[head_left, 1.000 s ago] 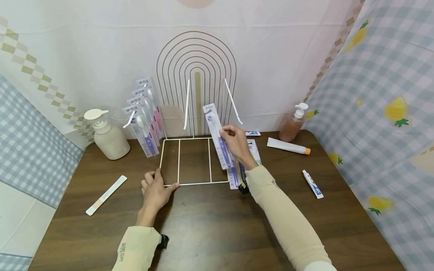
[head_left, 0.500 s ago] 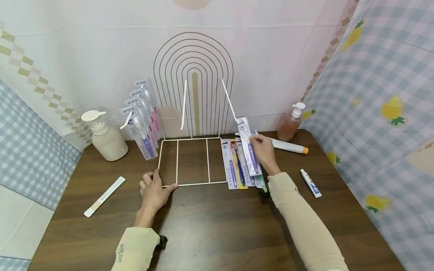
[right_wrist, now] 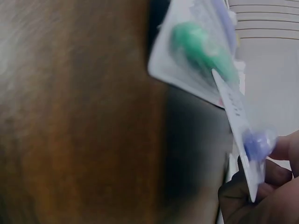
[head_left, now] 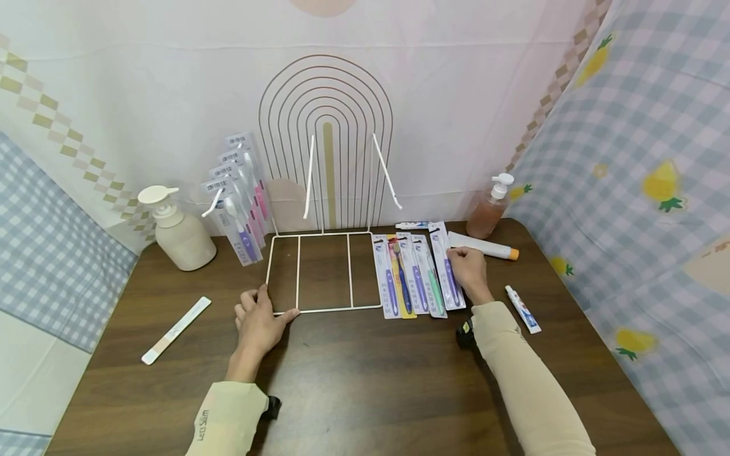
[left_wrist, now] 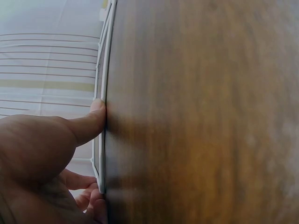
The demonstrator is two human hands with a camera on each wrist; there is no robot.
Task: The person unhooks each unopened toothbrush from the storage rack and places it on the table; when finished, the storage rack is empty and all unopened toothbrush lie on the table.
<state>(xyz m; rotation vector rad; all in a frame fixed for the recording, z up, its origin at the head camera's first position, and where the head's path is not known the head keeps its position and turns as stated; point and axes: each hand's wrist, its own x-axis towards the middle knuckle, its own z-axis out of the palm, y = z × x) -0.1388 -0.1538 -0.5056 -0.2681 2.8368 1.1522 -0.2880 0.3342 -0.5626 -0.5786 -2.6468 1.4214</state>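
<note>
A white wire display rack [head_left: 322, 310] stands on the table with its prongs pointing forward. My left hand [head_left: 259, 323] grips its front left corner, thumb on the front wire and fingers at the side wire, as the left wrist view shows. On the right, my right hand [head_left: 469, 269] pinches a packaged toothbrush [head_left: 441, 253] with a purple handle. In the right wrist view its card stands tilted, edge toward the camera, beside a green-handled packaged toothbrush [right_wrist: 201, 51]. Several more packaged toothbrushes [head_left: 403, 278] lie in a row right of the rack. Others [head_left: 242, 221] hang from the rack's left prong.
A cream pump bottle [head_left: 184, 237] stands at the left and an amber one [head_left: 488, 209] at the back right. Toothpaste tubes [head_left: 485, 246] lie near the right hand, including a small one [head_left: 522, 309]. A flat white strip [head_left: 175, 330] lies at the left.
My right hand has carried the purple toothbrush pack rightward from the rack, past the right prong, and down to the right end of the row. The left hand has stayed on the rack corner.
</note>
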